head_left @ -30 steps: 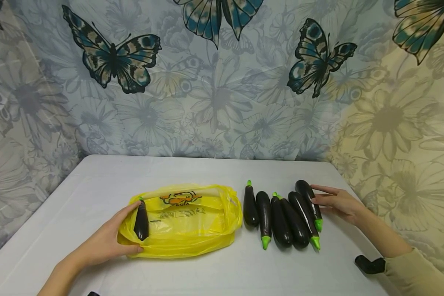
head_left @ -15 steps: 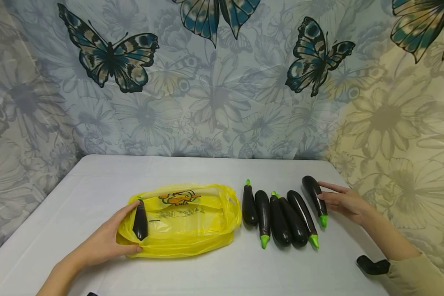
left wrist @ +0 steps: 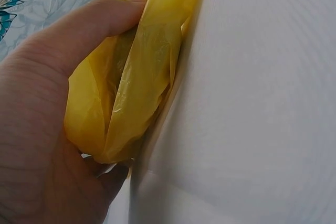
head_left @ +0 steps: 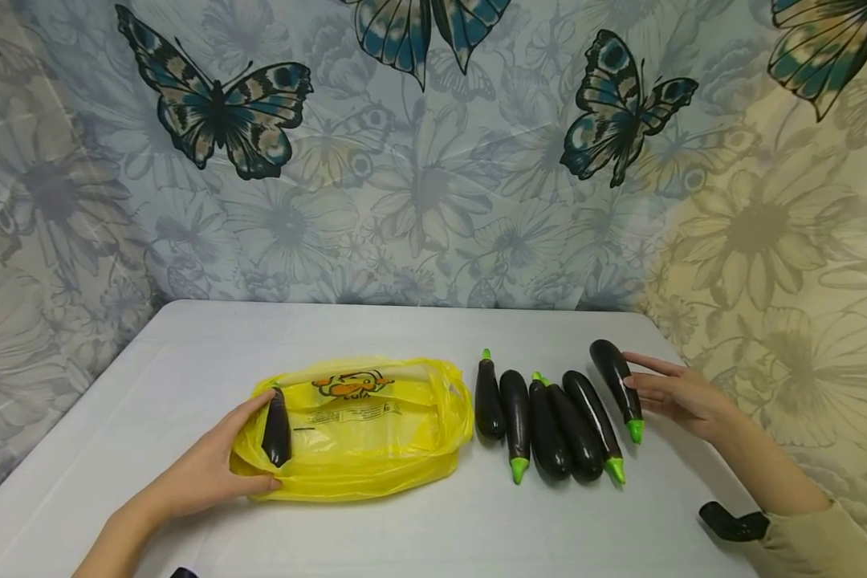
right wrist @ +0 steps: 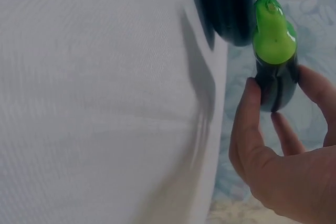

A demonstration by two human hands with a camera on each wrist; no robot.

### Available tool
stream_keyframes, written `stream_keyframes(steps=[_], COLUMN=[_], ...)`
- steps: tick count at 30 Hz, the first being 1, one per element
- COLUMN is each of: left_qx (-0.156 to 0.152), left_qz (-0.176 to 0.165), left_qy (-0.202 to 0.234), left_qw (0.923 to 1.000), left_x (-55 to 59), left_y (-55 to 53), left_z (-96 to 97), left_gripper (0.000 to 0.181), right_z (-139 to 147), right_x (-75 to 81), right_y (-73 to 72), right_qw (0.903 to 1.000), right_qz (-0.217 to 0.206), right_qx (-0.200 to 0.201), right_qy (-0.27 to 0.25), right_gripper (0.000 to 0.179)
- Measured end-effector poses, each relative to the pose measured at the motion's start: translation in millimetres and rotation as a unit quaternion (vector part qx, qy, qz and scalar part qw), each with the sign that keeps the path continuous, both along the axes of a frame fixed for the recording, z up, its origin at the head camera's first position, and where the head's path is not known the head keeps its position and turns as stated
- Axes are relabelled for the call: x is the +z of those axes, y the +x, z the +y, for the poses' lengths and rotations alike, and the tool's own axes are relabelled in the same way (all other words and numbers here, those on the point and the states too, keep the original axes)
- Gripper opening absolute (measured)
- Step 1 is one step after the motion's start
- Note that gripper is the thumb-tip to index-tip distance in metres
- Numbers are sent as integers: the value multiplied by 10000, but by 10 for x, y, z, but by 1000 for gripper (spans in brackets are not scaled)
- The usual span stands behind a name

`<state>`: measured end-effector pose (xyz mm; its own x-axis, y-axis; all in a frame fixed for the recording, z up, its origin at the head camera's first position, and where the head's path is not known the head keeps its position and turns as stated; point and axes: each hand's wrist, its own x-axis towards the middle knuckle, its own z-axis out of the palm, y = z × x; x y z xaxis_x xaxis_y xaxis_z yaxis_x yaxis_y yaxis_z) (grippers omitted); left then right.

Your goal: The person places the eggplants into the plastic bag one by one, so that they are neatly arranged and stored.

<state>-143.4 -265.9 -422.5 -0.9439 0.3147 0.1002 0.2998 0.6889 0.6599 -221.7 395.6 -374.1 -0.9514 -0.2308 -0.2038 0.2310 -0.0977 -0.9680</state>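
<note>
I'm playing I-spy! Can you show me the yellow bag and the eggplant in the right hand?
Yellow bag [head_left: 364,436], head view: middle of its plastic.
Held eggplant [head_left: 613,376], head view: middle of its dark body.

The person's left hand [head_left: 205,476] grips, its thumb [left wrist: 107,18] bent; well apart from it, the right hand [head_left: 686,404] pinches with fingertips [right wrist: 251,88].

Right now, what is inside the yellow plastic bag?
One eggplant shows inside the left end of the yellow plastic bag, beside the left hand. Whether more lies deeper cannot be seen through the plastic.
</note>
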Motion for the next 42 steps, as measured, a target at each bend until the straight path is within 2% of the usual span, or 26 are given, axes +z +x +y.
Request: stream_keyframes(steps=[13,20,27,36,42], left_qx=[-47,-79,-75,-78,-50], left_qz=[36,85,84,54,34], left_qy=[31,61,60,38,-2], left_qw=[10000,9999,9999,9999,10000], left_x=[16,13,25,15,15], left_y=[-30,-38,-22,-26,-1], left_z=[26,13,16,19,4], left_gripper=[112,112,112,112,112], right_z=[-60,-202,-319,-432,-533], right_x=[142,205,211,230,230], right_y=[86,141,171,215,236], right_qw=[9997,9996,9997,9995,9994], right_qz=[11,-59,52,-36,-13], right_qx=[-47,-203,-79,-105,33], right_qy=[-230,-195,-237,-308,-345], right_gripper=[38,36,37,37,38])
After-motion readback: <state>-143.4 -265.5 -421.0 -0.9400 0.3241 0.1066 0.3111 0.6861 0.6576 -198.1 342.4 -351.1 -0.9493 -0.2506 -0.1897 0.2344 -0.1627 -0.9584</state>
